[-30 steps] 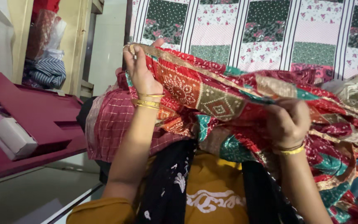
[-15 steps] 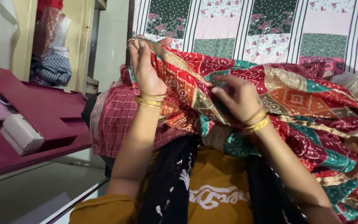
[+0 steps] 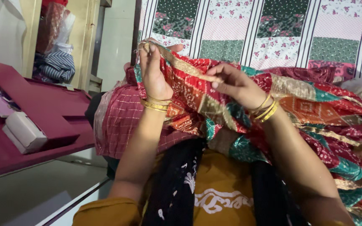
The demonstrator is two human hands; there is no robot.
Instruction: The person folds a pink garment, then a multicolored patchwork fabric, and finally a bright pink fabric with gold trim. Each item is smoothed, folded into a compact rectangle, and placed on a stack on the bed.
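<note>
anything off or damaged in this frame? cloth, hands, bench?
Nothing stands out. The left hand and right hand both pinch the gold border of the patterned red cloth, which looks whole, only bunched. The white box lies tilted on the maroon surface.

Cloth (image 3: 315,104) as landmark: left hand (image 3: 155,75) at its left corner, right hand (image 3: 235,83) just right (both on top edge). Box (image 3: 21,132) far left; curtain (image 3: 273,33) behind.

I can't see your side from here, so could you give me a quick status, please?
Left hand grips gold border of patchwork cloth, raised. Right hand pinches same border close by. Maroon checked fabric bunched beneath; nothing blocking.
</note>
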